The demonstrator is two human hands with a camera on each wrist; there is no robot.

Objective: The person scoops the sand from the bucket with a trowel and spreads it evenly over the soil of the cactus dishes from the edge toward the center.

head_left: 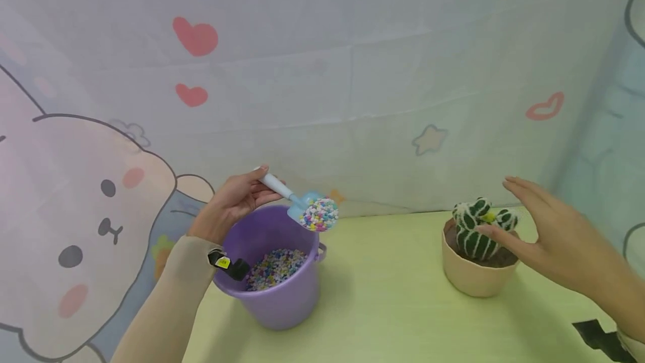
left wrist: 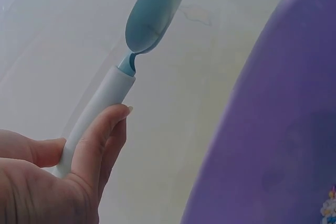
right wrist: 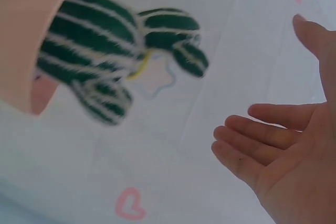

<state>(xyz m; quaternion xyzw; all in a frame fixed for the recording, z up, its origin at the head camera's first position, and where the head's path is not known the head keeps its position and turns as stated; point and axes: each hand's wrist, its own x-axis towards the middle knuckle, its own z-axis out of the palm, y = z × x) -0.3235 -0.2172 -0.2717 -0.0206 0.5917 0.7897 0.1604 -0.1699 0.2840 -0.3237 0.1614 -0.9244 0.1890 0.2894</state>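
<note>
My left hand point(head_left: 235, 199) grips the white handle of a small blue shovel point(head_left: 298, 201), also seen from behind in the left wrist view. Small multicoloured pellets point(head_left: 320, 214) are heaped on its blade, just beyond the right rim of a purple bucket point(head_left: 297, 301). More pellets lie inside that bucket. On the right, my right hand point(head_left: 564, 240) is held with fingers extended and thumb apart, holding nothing. It hovers beside a green and white striped cactus point(right wrist: 94, 35) in a peach pot point(head_left: 476, 280); the right wrist view shows a gap between fingers and cactus.
A yellow-green tabletop point(head_left: 383, 296) carries the bucket and the pot, which stand well apart. Behind them hangs a pale cloth backdrop point(head_left: 322, 99) printed with hearts, stars and a cartoon animal. The bucket has a side lug point(head_left: 321, 252) on its right.
</note>
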